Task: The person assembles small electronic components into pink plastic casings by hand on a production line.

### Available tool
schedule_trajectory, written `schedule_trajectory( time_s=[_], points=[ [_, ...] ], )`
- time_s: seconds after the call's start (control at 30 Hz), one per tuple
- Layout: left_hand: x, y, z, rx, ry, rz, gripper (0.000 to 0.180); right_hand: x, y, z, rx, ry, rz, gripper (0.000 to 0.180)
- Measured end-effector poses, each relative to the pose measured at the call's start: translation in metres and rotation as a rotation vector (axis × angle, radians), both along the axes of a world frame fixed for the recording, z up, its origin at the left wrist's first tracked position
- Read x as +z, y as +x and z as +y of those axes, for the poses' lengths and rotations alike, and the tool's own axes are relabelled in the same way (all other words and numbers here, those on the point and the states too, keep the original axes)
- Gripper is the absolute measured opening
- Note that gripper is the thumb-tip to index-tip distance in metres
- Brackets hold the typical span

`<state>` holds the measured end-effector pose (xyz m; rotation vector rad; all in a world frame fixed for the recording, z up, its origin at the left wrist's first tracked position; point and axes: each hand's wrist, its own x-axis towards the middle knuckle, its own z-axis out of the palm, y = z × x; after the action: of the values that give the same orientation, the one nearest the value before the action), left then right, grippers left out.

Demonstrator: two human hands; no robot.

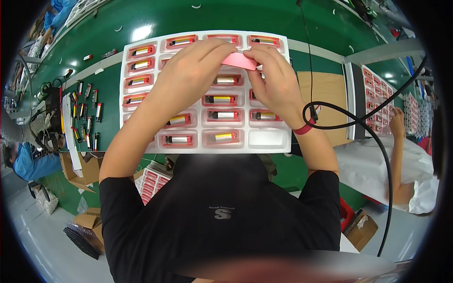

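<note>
Both hands, left hand (pixel 188 70) and right hand (pixel 276 78), pinch a pink strip (pixel 239 61) between closed fingertips above the white tray (pixel 269 139), keeping it level over its small cells.

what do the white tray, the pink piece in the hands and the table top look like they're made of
White tray: looks like thin moulded plastic, semi-glossy, with rounded formed pockets that catch the light. Pink piece, pinched between left hand and right hand: flat, matte, straight-edged, probably plastic or card; the look leaves it open. Table top: smooth green surface with bright lamp reflections, likely a rubber or vinyl mat.
</note>
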<state>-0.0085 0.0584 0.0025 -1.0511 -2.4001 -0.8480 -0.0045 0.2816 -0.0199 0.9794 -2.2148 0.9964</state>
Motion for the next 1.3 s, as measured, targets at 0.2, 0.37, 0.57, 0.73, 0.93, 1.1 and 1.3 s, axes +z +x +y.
schedule_trajectory(
  time_s=[0.2,0.37,0.57,0.73,0.93,1.1,1.3],
  points=[
    [-0.010,0.018,0.013,0.017,-0.025,0.131,0.035,0.000,0.028,0.008,-0.100,0.060,0.098,0.038],
    [-0.001,0.037,0.012,-0.152,0.093,-0.276,0.032,-0.003,0.052,0.019,-0.042,-0.041,-0.094,0.034],
    [-0.008,0.061,0.019,-0.121,0.071,-0.269,0.034,-0.006,0.092,0.018,-0.124,-0.165,-0.258,0.025],
    [0.000,0.079,-0.076,0.230,0.149,-0.236,0.048,-0.017,0.154,0.064,-0.196,-0.179,-0.516,0.019],
    [-0.091,0.086,-0.234,0.762,0.162,-0.442,0.049,-0.044,0.172,0.072,-0.378,0.024,-0.493,0.016],
    [-0.111,0.094,-0.220,0.506,0.363,-0.655,0.059,-0.071,0.139,0.092,-0.265,-0.519,-0.649,0.047],
    [-0.094,0.093,-0.210,0.328,0.567,-0.669,0.062,-0.087,0.094,0.090,-0.492,0.110,-0.584,0.056]
  ],
)
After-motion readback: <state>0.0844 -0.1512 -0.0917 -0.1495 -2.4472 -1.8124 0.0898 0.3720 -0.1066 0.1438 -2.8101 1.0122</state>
